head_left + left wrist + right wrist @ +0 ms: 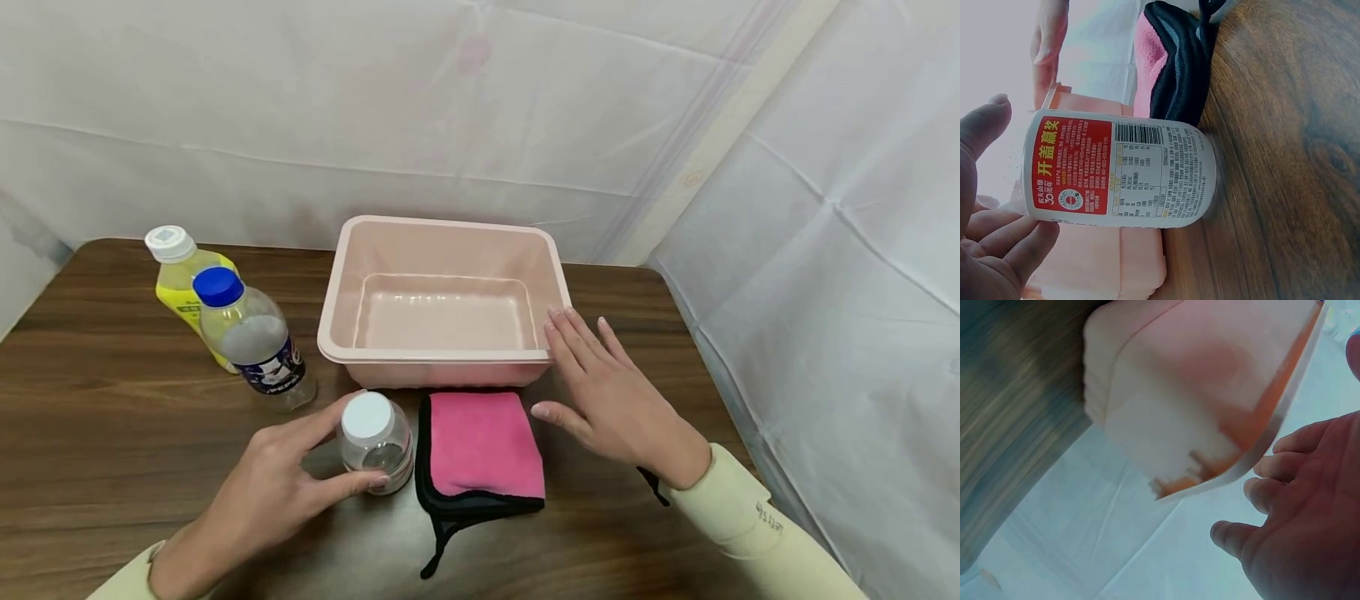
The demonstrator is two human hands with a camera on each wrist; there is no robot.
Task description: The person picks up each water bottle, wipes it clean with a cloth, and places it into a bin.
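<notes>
My left hand (277, 483) holds a clear bottle (387, 457) with a white cap, thumb on its near side and fingers on the far side. In the left wrist view the bottle's white and red printed label (1072, 165) faces the camera. At the front right corner of a pink plastic basin (442, 357) is my right hand (611, 396), its fingers stretched out over the rim and thumb spread. The right wrist view shows that hand's fingers beside the basin's outer wall (1166, 406). Inside, the basin holds nothing.
A folded pink cloth (483, 446) with black edging and a loop lies between the hands, in front of the basin. On the left stand a blue-capped bottle (262, 350) and, behind it, a yellow-labelled bottle (180, 275) with a white cap. White sheeting (375, 108) rises behind the wooden table (112, 400).
</notes>
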